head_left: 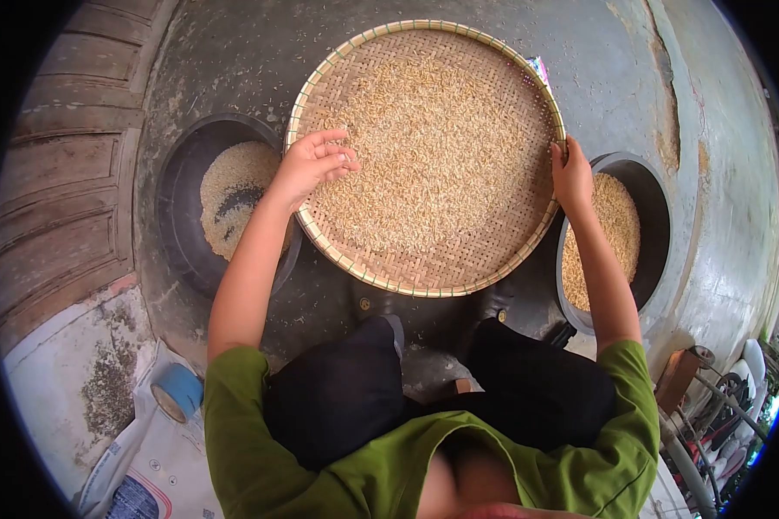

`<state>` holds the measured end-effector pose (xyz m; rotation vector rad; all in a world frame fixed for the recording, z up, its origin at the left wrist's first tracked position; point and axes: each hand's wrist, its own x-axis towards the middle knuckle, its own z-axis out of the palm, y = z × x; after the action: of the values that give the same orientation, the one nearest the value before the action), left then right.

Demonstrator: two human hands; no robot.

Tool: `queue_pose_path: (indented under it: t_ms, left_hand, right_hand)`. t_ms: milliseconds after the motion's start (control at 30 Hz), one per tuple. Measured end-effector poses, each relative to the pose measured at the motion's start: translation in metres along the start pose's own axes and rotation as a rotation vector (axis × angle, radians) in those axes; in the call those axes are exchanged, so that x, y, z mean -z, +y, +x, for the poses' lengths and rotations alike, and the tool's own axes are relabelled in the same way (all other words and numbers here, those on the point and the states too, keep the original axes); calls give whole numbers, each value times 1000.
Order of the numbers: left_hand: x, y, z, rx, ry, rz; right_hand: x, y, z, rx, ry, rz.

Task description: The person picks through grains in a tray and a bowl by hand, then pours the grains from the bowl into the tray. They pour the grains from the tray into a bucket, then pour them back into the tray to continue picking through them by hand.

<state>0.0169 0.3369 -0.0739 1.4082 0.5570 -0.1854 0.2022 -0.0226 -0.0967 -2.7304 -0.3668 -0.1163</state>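
Observation:
A round woven bamboo winnowing tray (515, 259) holds a broad layer of pale husked and unhusked rice grains (433, 147). My right hand (573, 176) is closed on the tray's right rim, thumb and fingers around the edge. Over the left rim, my left hand (322, 160) reaches in just above the grain, its fingers loosely bent and apart. Nothing that I can make out is held in it. Whether its wrist touches the rim cannot be seen.
A black basin (177, 186) with pale grain stands at left, and a black tub (658, 233) with yellower grain at right. Stray grains dot the concrete floor (234, 52). A wooden door (65, 186) is at far left, a blue tape roll (179, 391) below it.

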Motion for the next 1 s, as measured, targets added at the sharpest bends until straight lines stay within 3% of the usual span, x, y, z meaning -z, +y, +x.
queue_pose_path:
  t_ms: [467,533,567,633,733,867,933,1000]
  left_hand:
    - [3,-1,-6,91,96,5]
    - [5,-7,-6,-297,144,497]
    - [7,-10,-8,-295,144,497]
    - [4,-5,-20,-494,189,918]
    - [7,-15,-20,-491,269,1142]
    - [7,-19,-17,-365,254,1115]
    - [8,-17,-14,-236,142,1048]
    - [10,-17,-13,-258,132,1053]
  right_hand:
    - [3,-3,0,-31,-32,18]
    - [2,-2,1,-39,-39,17]
    - [2,-2,1,-47,-44,15]
    - [2,-1,1,-42,-45,13]
    - [4,-3,0,-36,-50,9]
    - [6,-5,0,-42,-58,14]
    - [8,-8,-1,-50,-66,16]
    - [8,-9,-1,-57,-73,18]
